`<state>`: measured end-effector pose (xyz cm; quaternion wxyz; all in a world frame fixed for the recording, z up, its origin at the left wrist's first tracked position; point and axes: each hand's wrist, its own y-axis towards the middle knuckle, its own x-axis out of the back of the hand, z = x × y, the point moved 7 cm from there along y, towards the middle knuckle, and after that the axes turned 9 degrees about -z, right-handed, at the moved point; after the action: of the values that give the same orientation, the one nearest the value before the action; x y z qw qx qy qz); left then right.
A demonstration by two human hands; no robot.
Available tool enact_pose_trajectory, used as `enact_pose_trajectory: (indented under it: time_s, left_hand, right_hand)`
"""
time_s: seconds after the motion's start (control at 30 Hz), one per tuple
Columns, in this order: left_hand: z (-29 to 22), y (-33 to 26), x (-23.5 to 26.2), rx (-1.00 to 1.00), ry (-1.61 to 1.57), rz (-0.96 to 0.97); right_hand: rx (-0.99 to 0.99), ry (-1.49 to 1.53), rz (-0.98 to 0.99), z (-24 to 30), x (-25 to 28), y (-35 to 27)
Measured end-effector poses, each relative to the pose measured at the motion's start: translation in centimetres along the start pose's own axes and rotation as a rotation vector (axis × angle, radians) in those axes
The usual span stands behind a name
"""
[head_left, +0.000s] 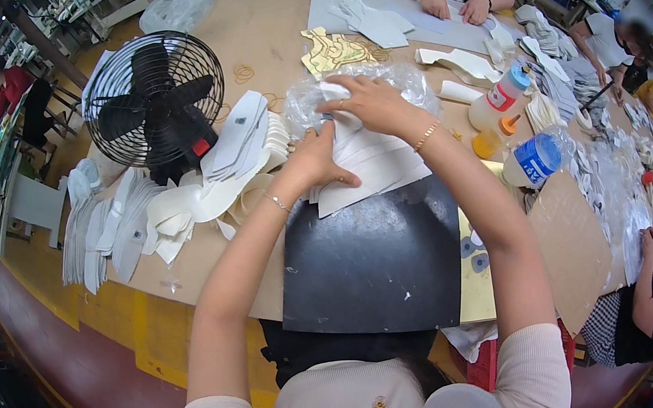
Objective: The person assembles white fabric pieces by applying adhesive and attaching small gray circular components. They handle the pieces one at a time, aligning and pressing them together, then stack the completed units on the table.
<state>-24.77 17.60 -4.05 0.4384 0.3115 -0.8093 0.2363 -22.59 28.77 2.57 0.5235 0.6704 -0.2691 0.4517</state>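
1. A fanned stack of white cut pieces [380,165] is laid over the far edge of the black mat [370,261], its near ends resting on the mat
2. The left hand [321,158] is placed on the stack just beyond the mat, its thumb spread well away from the index finger; whether the pieces are gripped cannot be told
3. The right hand [369,103] is stretched palm down over the stack, farther beyond the mat, with fingers extended; whether anything is pinched cannot be told
4. A crumpled clear plastic bag [415,87] is seen around the stack's far end, beyond the mat
5. A black wire-caged fan [155,103] is stood on the tabletop [261,35], beyond the mat and to its left
6. An orange squeeze bottle [489,141] and a blue-labelled jar [532,161] are set to the right of the mat
7. A co-worker's hands [475,9] are seen well beyond the mat, to its right
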Motion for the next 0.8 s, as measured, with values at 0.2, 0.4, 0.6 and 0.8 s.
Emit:
enact_pose_trajectory:
  time_s: [0.2, 0.4, 0.6, 0.8]
  left_hand:
    - [-0.2, -0.7, 0.7, -0.027, -0.09, 0.004]
    - [-1.0, -2.3, 0.7, -0.095, -0.118, -0.105]
    - [-1.4, -4.1, 1.0, -0.052, -0.174, -0.069]
    - [0.1, -10.0, 2.0, -0.117, -0.158, -0.061]
  right_hand:
    - [0.089, 0.097, 0.152, -1.1, -0.3, 2.6]
    - [-0.127, 0.182, -0.137, -5.2, 3.1, -1.1]
    - [-0.238, 0.121, -0.394, -7.7, 10.5, -3.8]
    - [-0.257, 0.595, 0.078, 0.3, 14.4, -9.4]
